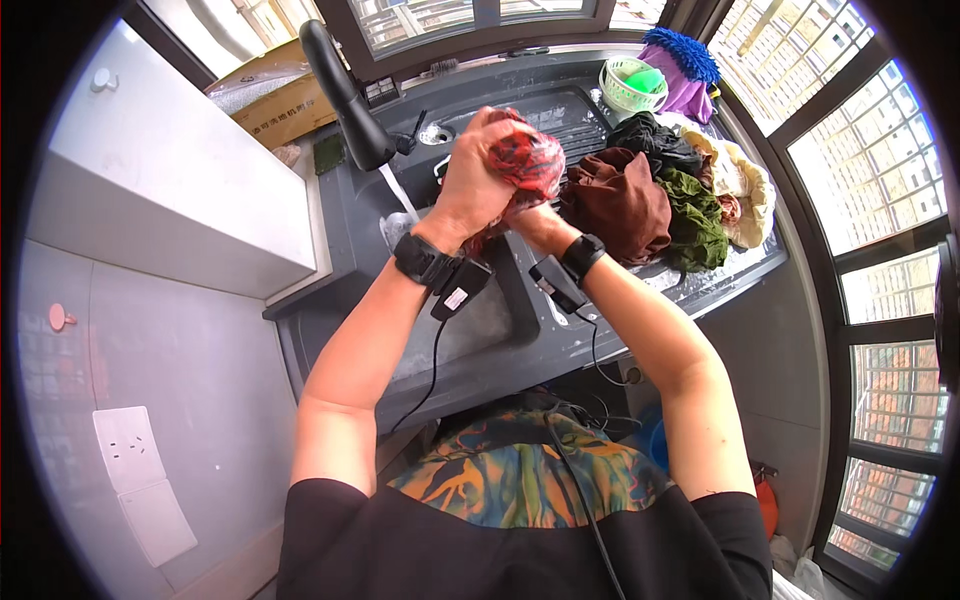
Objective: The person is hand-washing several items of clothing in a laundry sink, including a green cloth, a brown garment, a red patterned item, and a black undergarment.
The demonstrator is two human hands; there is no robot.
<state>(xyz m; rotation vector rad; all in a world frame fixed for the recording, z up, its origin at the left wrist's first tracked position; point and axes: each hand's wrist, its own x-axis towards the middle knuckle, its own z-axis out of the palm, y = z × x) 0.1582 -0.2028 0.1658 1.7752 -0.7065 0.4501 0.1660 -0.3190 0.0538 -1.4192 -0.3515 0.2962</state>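
Observation:
Above the divider of a dark grey laundry sink [480,375], my left hand [472,180] grips a bunched red and black cloth [529,161]. Just below it, my right hand [536,225] is closed on the same cloth, its fingers mostly hidden behind the bundle. Water [397,193] runs from the black faucet [349,105] into the basin, to the left of my hands. Close to my right hand, a brown cloth [619,202] lies heaped on the ribbed side of the sink.
Dark green [694,221], black [652,142] and cream [739,184] cloths are piled at the right. Behind them stand a white basket [626,79] and a blue chenille mitt [682,54]. A white cabinet [180,165] juts out at left. Cables [437,360] hang from both wrist devices.

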